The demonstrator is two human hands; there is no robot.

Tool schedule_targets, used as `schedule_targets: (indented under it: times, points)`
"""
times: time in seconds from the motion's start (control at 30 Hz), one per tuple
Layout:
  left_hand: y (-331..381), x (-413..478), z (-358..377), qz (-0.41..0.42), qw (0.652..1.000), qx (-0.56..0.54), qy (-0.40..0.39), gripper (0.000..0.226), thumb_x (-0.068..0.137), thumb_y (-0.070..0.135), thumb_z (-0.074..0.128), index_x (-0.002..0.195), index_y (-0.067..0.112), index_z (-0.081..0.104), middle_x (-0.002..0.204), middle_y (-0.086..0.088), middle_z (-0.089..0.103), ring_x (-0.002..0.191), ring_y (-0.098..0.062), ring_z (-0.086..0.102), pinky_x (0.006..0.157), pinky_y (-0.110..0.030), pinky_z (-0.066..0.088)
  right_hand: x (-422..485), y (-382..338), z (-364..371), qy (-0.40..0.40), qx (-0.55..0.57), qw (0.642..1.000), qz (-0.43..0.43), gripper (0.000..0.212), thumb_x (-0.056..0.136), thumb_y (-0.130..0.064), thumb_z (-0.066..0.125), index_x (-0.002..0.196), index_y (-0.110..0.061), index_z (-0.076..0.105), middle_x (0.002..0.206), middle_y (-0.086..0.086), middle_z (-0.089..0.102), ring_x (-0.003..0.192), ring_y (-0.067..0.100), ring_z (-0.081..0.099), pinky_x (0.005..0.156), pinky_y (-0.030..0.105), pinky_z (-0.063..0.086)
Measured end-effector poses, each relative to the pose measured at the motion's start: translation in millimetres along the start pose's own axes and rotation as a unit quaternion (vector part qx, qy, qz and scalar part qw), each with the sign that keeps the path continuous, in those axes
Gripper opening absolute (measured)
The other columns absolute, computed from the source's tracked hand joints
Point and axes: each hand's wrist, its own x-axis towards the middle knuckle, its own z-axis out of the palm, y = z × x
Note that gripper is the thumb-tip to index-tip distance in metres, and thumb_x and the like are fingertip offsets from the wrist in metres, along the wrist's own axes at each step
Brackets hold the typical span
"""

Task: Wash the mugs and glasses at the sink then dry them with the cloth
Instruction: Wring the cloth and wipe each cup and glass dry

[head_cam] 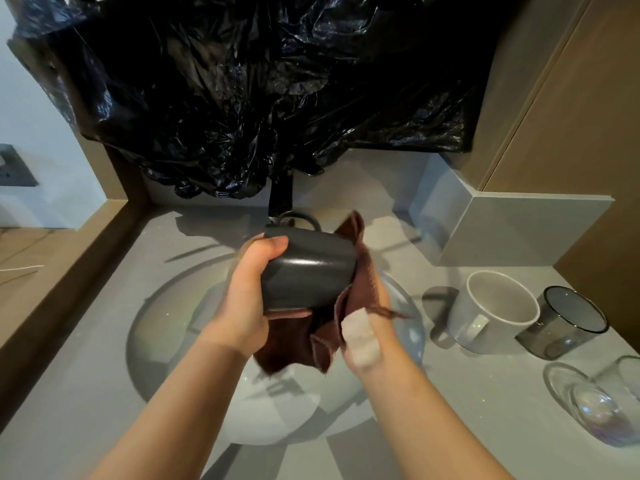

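Observation:
Above the round sink, my left hand grips a dark grey mug lying on its side, handle pointing away from me. A brown cloth is wrapped around the mug's open end and hangs below it. My right hand holds the cloth against the mug; most of its fingers are hidden by the cloth, and a pale bandage sits on its thumb side. On the counter to the right stand a white mug, a smoky grey glass and a clear glass lying tilted.
A black faucet rises behind the sink. Crumpled black plastic sheeting covers the wall above. A grey raised ledge and wooden cabinet stand at the right. A wooden surface with a wall socket lies left.

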Motion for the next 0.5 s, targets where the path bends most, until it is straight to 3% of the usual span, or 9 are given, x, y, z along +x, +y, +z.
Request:
schedule_targets:
  times: [0.07,0.1,0.17,0.23,0.3,0.4,0.5]
  points:
    - [-4,1,0,-0.008,0.999,-0.017,0.035,0.053,0.067,0.045,0.063,0.111,0.015,0.059,0.099,-0.011,0.068,0.084,-0.027,0.068,0.053,-0.034,0.055,-6,14,4,0.049,-0.002,0.997,-0.066,0.021,0.091,-0.027,0.055,0.095,-0.015,0.071,0.093,0.011,0.071,0.087,0.024,0.067,0.085,0.034,0.052]
    - [-4,2,-1,-0.009,0.999,-0.018,0.044,0.043,0.075,0.043,0.061,0.107,0.015,0.061,0.096,-0.011,0.069,0.081,-0.026,0.068,0.053,-0.033,0.055,-9,20,3,0.067,-0.104,0.982,-0.14,0.018,0.095,-0.019,0.051,0.098,-0.022,0.069,0.097,0.005,0.07,0.093,0.019,0.065,0.088,0.029,0.05]
    - [-4,4,-4,-0.014,0.999,0.001,0.036,0.036,0.084,0.042,0.053,0.102,0.013,0.065,0.09,-0.011,0.071,0.076,-0.023,0.069,0.055,-0.031,0.054,-14,31,1,0.068,-0.273,0.93,-0.237,0.034,0.099,-0.013,0.043,0.109,-0.04,0.061,0.122,-0.011,0.061,0.113,0.0,0.055,0.098,0.013,0.041]
    - [-1,3,-7,-0.018,0.999,0.029,-0.004,0.037,0.087,0.042,0.048,0.098,0.012,0.068,0.086,-0.011,0.072,0.074,-0.023,0.069,0.059,-0.031,0.054,-16,35,-3,0.048,-0.346,0.882,-0.316,0.041,0.1,-0.014,0.042,0.112,-0.053,0.046,0.141,-0.024,0.038,0.124,-0.02,0.032,0.101,0.001,0.024]
    - [1,2,-12,-0.026,0.997,0.053,-0.057,0.034,0.082,0.042,0.052,0.089,0.013,0.069,0.078,-0.011,0.072,0.068,-0.023,0.068,0.057,-0.033,0.055,-13,29,-5,0.029,-0.384,0.849,-0.361,0.037,0.097,-0.021,0.041,0.111,-0.055,0.043,0.139,-0.032,0.028,0.124,-0.027,0.023,0.099,-0.003,0.02]
    - [4,3,-18,-0.014,0.99,0.083,-0.11,0.039,0.066,0.039,0.061,0.092,0.01,0.068,0.082,-0.015,0.07,0.073,-0.026,0.068,0.056,-0.035,0.055,-4,8,-7,-0.016,-0.38,0.862,-0.334,0.033,0.088,-0.026,0.041,0.102,-0.05,0.057,0.128,-0.039,0.038,0.122,-0.022,0.033,0.104,0.005,0.025]
    - [9,9,-24,0.06,0.973,0.145,-0.169,0.05,0.058,0.037,0.064,0.101,0.012,0.067,0.092,-0.017,0.069,0.08,-0.025,0.067,0.067,-0.034,0.054,0,-12,-10,-0.06,-0.327,0.913,-0.237,0.037,0.095,-0.013,0.043,0.1,-0.043,0.063,0.114,-0.028,0.056,0.105,-0.013,0.054,0.099,0.015,0.041]
